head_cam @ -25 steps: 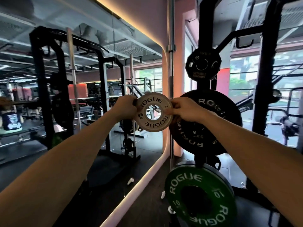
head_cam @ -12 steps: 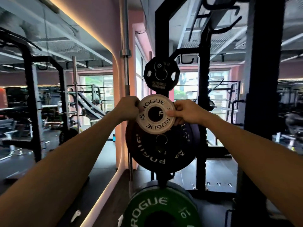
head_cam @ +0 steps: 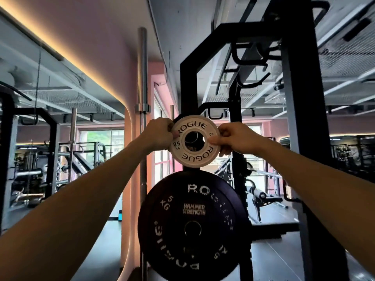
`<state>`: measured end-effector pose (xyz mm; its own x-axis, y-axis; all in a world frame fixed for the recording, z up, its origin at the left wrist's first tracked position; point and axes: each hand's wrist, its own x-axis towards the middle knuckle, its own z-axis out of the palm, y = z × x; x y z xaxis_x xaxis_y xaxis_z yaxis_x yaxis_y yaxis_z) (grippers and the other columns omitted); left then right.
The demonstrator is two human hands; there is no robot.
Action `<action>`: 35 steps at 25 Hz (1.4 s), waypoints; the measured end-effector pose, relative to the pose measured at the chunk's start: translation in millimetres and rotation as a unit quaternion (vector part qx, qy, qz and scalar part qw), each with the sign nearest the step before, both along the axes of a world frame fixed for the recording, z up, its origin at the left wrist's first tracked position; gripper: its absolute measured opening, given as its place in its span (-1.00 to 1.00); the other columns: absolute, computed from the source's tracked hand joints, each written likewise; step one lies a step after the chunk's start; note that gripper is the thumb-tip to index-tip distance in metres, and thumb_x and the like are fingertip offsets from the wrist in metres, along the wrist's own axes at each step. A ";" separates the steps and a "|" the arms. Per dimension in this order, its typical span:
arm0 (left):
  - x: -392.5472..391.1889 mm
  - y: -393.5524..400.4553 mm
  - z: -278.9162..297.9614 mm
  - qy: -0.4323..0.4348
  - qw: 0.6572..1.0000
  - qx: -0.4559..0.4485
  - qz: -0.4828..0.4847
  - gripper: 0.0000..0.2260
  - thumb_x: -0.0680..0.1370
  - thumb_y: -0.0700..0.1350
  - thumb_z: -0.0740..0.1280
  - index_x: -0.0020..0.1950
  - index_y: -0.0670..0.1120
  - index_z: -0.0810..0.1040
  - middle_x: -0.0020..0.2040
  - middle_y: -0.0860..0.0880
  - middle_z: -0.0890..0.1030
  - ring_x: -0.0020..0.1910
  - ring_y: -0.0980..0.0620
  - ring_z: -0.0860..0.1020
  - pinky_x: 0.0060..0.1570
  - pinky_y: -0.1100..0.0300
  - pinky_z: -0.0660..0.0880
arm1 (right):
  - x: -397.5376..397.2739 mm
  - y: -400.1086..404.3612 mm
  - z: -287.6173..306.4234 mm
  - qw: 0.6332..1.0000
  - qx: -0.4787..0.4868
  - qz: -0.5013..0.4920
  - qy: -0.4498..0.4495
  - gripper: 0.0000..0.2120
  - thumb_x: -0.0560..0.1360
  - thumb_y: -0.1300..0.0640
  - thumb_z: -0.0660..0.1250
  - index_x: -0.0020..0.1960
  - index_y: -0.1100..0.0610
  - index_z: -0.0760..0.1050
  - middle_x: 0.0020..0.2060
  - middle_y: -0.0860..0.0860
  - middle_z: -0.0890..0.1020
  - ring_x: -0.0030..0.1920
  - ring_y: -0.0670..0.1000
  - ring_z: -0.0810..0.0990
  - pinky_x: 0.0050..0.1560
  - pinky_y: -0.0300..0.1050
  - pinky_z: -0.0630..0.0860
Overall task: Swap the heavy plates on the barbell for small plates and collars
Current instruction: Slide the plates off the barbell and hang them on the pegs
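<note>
I hold a small white 0.5 kg Rogue plate [head_cam: 195, 157] upright at arm's length. My left hand [head_cam: 157, 133] grips its left rim and my right hand [head_cam: 235, 138] pinches its right rim, thumb at the centre hole. The white plate covers a small black plate on the rack's upper storage peg; only that plate's edge [head_cam: 178, 118] shows, and part of it through the hole. Right below hangs a black 5 kg bumper plate [head_cam: 192, 224] on its own peg.
The black rack upright [head_cam: 300, 138] stands to the right, with hooks and pull-up handles above. A bare barbell [head_cam: 143, 138] stands on end at the left by the pink wall. A mirror [head_cam: 60, 138] at the left reflects racks and benches.
I have raised the white plate from in front of the 5 kg bumper plate to the small black plate on the upper peg; the view has tilted up and the green plate has left sight.
</note>
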<state>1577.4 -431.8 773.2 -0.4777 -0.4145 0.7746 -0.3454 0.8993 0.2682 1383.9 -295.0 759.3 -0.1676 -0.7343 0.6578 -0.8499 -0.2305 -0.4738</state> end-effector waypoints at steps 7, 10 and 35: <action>-16.1 -18.6 37.9 0.031 0.999 -0.018 -0.006 -0.79 0.57 -0.18 0.31 0.16 -0.25 0.55 0.02 -0.22 0.63 -0.03 -0.22 0.61 0.01 -0.10 0.58 | -6.2 -9.5 37.1 1.000 -0.022 -0.006 0.013 -0.75 0.50 0.09 0.41 0.01 0.29 0.52 -0.19 0.26 0.69 -0.23 0.21 0.67 -0.12 0.09 0.61; -25.1 -29.9 43.2 0.022 0.999 -0.029 0.012 -0.78 0.58 -0.18 0.29 0.16 -0.27 0.55 0.01 -0.25 0.63 -0.01 -0.24 0.61 0.02 -0.11 0.57 | -13.2 -26.6 41.7 1.000 -0.018 -0.008 0.005 -0.78 0.51 0.11 0.40 -0.02 0.26 0.52 -0.19 0.27 0.69 -0.27 0.19 0.66 -0.19 0.04 0.60; -128.7 -172.2 33.6 0.020 0.998 -0.020 0.060 -0.74 0.60 -0.10 0.24 0.23 -0.19 0.52 0.15 -0.20 0.60 0.12 -0.22 0.55 0.08 0.04 0.47 | -86.2 -158.0 34.7 0.993 -0.067 -0.093 -0.040 -0.77 0.47 0.12 0.46 -0.23 0.14 0.42 -0.27 0.30 0.66 -0.54 0.03 0.53 -0.56 -0.22 0.45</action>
<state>1448.7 -603.9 806.9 -0.3941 -0.4358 0.8092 -0.4417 0.8619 0.2491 1297.8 -453.0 794.0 -0.3481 -0.5926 0.7264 -0.8443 -0.1385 -0.5176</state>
